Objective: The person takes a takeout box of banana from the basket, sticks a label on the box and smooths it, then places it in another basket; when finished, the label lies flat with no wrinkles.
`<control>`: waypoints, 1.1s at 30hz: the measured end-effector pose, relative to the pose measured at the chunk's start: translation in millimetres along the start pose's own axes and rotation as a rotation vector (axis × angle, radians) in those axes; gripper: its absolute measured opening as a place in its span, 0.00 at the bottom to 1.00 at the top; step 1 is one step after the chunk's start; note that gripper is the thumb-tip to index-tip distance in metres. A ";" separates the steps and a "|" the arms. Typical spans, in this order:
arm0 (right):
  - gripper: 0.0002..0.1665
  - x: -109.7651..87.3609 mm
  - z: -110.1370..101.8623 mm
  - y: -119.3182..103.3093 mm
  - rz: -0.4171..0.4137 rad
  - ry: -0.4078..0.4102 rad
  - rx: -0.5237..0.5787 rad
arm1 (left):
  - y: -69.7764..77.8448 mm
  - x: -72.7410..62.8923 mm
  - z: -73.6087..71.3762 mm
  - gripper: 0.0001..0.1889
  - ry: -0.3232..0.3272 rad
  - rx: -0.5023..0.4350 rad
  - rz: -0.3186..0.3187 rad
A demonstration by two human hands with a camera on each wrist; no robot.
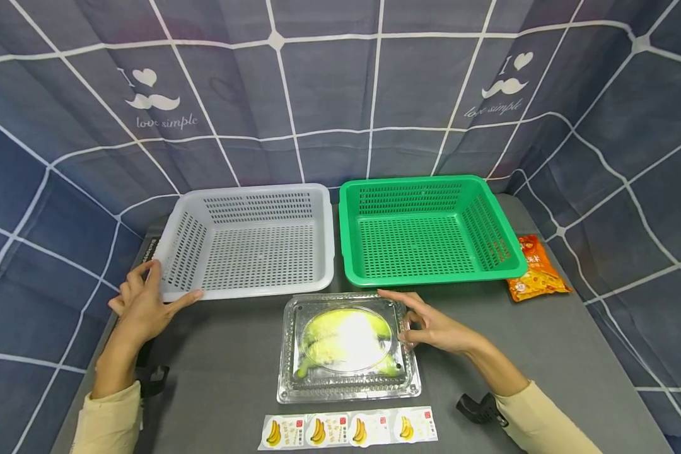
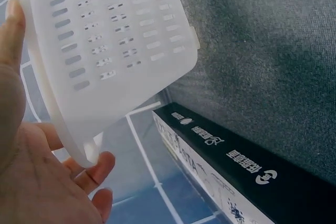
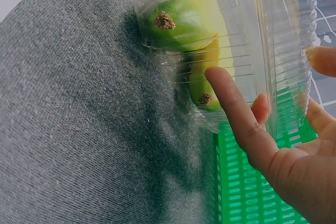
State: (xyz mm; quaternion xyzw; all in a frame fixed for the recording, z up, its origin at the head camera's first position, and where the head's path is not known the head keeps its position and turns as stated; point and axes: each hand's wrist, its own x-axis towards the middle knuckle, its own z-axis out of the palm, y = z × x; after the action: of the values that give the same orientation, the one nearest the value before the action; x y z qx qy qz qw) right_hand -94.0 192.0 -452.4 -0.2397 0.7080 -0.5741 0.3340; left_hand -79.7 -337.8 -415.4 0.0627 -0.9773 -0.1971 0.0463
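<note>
My left hand (image 1: 142,306) grips the near left corner of a white slotted plastic basket (image 1: 255,255), its thumb along the near rim and its fingers at the left side. In the left wrist view the fingertips curl round the basket's corner (image 2: 92,150). My right hand (image 1: 439,325) holds the right side of a clear plastic clamshell box (image 1: 292,378). One finger reaches along its far edge and the thumb is at its right side. Green-yellow bananas (image 3: 181,22) lie inside the box; glare hides part of them in the head view.
A green slotted basket (image 1: 431,280) stands right of the white one, with an orange snack bag (image 1: 536,268) beside it. A strip of banana stickers (image 1: 349,429) lies in front of the box. Left of the white basket is a black and white printed carton (image 2: 226,156).
</note>
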 end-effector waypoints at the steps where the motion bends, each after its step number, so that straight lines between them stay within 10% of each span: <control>1: 0.46 0.4 0.3 -0.5 0.001 0.001 0.000 | -0.1 -0.4 -0.7 0.55 0.000 0.001 0.001; 13: 0.47 -0.1 2.1 -0.3 -0.023 0.031 -0.002 | 6.2 -12.8 -2.0 0.53 0.051 -0.031 0.080; 23: 0.45 -1.2 4.2 3.0 -0.080 0.057 -0.002 | 38.1 -57.4 0.0 0.54 0.168 -0.164 0.489; 33: 0.45 -0.2 6.6 1.0 -0.098 0.096 -0.030 | 49.9 -89.6 28.6 0.49 0.086 -0.228 0.578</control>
State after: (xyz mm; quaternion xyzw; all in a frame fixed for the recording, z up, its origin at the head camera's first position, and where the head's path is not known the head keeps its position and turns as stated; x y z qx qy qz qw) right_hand -89.0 188.1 -454.1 -0.2512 0.7191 -0.5902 0.2673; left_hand 0.4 -268.6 -428.1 -0.2150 -0.9233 -0.2814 0.1484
